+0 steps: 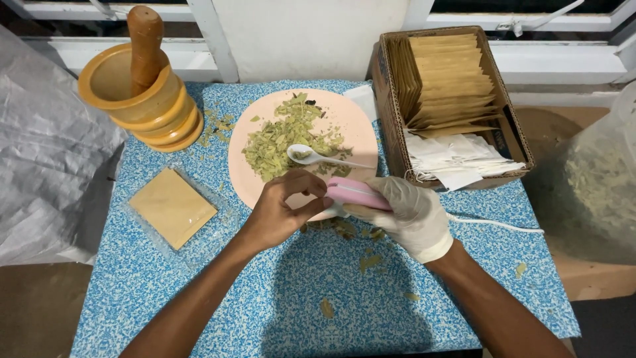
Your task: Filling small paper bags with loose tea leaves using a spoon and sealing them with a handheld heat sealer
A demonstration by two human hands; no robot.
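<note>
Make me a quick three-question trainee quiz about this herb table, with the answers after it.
1. True or false: the right hand wears a glove.
2. What rests on the pink plate beside the dried leaves?
3. Which hand grips the pink handheld device: A left, B right?

Key: 1 true. 2 a white spoon. 3 B; the bare left hand pinches at its tip.

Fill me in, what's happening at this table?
A person's gloved right hand grips a small pink handheld device with a white cord, while the bare left hand pinches something at its tip, too hidden to identify. Behind them, a round pink plate holds dried green leaves and a white plastic spoon.
</note>
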